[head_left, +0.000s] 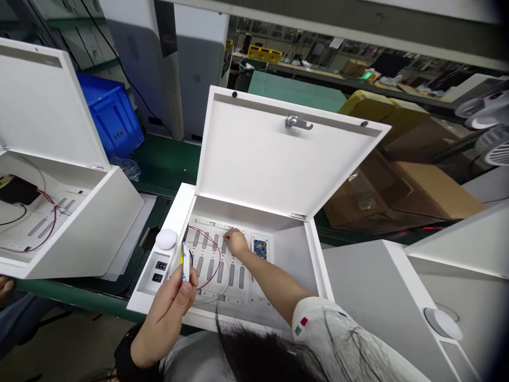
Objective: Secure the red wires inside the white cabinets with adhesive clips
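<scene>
My left hand (170,302) is shut on a narrow roll of white tape with a yellow mark (185,262), held over the front corner of an open white cabinet (175,212). My right hand (236,241) reaches inside the cabinet, its fingertips on a white slotted plate (214,265) near a thin strip along the plate's far edge (210,223). Whether those fingers hold anything is hidden. A loop of red wire (209,246) lies on the plate, and a blue circuit board (260,248) sits just right of my right hand. The raised lid (270,148) carries a metal latch (298,123).
A second open white cabinet (71,212) with a black pack and red wires stands left on a green bench (167,164), beside a blue plastic crate (111,114). Cardboard boxes (397,185) lie right. A co-worker's hand (5,289) shows at the left edge.
</scene>
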Demonstrator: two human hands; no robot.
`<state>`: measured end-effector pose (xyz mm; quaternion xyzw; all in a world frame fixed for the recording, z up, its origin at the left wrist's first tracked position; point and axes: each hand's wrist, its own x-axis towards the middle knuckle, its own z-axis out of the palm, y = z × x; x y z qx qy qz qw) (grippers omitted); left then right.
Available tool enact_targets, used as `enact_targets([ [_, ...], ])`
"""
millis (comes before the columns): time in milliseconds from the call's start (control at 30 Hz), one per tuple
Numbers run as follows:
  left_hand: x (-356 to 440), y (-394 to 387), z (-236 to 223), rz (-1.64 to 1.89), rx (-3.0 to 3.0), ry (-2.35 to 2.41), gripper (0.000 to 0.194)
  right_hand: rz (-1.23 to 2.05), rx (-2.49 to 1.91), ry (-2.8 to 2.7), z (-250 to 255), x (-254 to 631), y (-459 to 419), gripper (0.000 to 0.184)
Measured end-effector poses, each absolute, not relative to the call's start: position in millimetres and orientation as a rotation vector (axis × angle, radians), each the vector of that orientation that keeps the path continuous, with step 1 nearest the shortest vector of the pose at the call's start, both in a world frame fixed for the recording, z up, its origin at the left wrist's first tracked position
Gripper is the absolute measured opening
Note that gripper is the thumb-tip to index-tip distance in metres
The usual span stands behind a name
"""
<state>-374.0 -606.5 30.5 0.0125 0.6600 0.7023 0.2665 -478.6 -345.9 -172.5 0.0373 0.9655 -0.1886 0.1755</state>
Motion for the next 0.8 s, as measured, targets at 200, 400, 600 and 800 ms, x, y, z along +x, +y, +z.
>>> enact_targets([
  [200, -380.3, -611.1, 29.8, 1.986, -0.015, 1.685, 0.039, -1.176, 0.349, 2.499, -171.4, -479.8, -338.4, 0.011],
  [400, -383.6, -609.8, 32.3, 1.987, -0.045, 1.642, 0.039, -1.699, 0.425, 1.931, -123.2, -475.0, -323.4, 0.021],
  [600, -382.8, -611.7, 29.6, 1.993, -0.044, 1.655, 0.040, -1.748, 0.400, 1.820, -74.8, -457.3, -314.8, 0.038],
  [800, -383.1, -611.2, 31.2, 1.988, -0.043, 1.637, 0.040, -1.754, 0.312, 1.757, -52.9, -441.9, -305.0, 0.034],
])
